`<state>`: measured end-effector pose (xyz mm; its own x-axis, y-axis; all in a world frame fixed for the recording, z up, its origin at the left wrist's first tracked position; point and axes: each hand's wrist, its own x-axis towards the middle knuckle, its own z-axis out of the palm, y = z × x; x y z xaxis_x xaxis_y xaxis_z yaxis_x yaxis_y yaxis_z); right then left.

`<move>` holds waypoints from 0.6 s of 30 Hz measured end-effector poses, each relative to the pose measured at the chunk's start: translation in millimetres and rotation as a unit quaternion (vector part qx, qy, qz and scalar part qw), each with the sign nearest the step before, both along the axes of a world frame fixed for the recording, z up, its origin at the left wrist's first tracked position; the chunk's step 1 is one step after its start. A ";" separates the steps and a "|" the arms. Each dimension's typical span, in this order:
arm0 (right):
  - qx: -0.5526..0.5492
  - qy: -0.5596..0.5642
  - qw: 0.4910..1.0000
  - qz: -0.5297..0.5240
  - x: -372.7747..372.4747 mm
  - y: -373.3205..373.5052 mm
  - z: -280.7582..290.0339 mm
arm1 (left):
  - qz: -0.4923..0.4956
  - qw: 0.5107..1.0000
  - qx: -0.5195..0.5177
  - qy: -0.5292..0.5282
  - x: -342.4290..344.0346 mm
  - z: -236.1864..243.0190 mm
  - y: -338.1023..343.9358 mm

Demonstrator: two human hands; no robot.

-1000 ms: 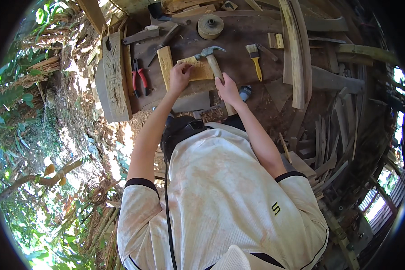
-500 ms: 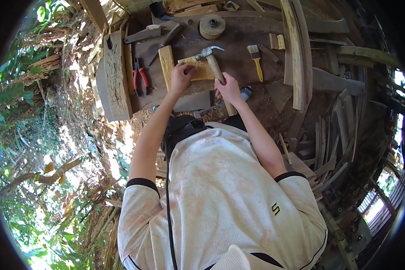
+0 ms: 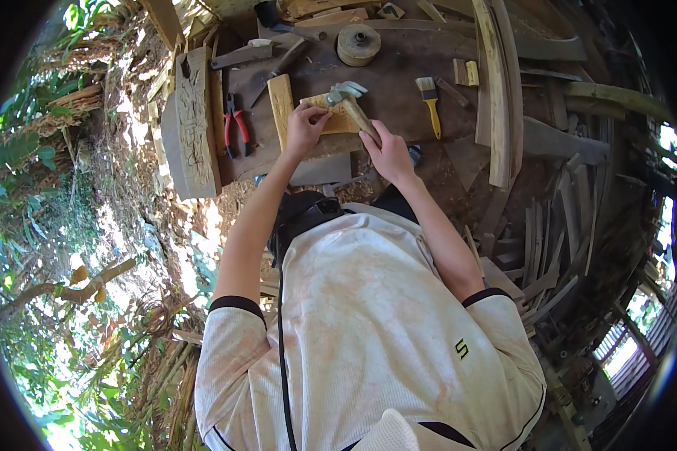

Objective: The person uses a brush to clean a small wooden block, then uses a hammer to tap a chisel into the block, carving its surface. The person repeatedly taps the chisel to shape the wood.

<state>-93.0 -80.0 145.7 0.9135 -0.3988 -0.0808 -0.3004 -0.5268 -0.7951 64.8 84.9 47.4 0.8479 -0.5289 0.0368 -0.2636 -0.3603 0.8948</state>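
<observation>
Gripping a steel-headed claw hammer with a pale wooden handle (image 3: 356, 111) in the right hand (image 3: 390, 154), over a flat yellowish wooden board (image 3: 341, 126).
Slants forward and leftward from fingers wrapped round the handle, ending just beside the left hand (image 3: 306, 131). Curled there at the board, thumb and fingers close together; cannot tell if pinching anything.

From here I can't tell what, if anything, the left hand (image 3: 303, 131) pinches; it covers part of the board (image 3: 340, 125). The hammer (image 3: 359, 115) is blurred at its head, its lower handle hidden by the right hand (image 3: 389, 155).
</observation>
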 end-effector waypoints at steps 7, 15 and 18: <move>-0.049 0.068 0.996 0.027 -8.5 0.2 2.7 | -0.009 1.000 0.006 -0.007 -0.3 5.8 0.6; -0.065 0.061 0.995 0.036 -16.3 2.6 -3.6 | -0.018 1.000 0.016 -0.009 0.0 4.1 2.0; -0.078 0.055 0.995 0.035 -14.5 2.5 -5.4 | -0.020 1.000 0.014 -0.007 2.0 3.3 0.9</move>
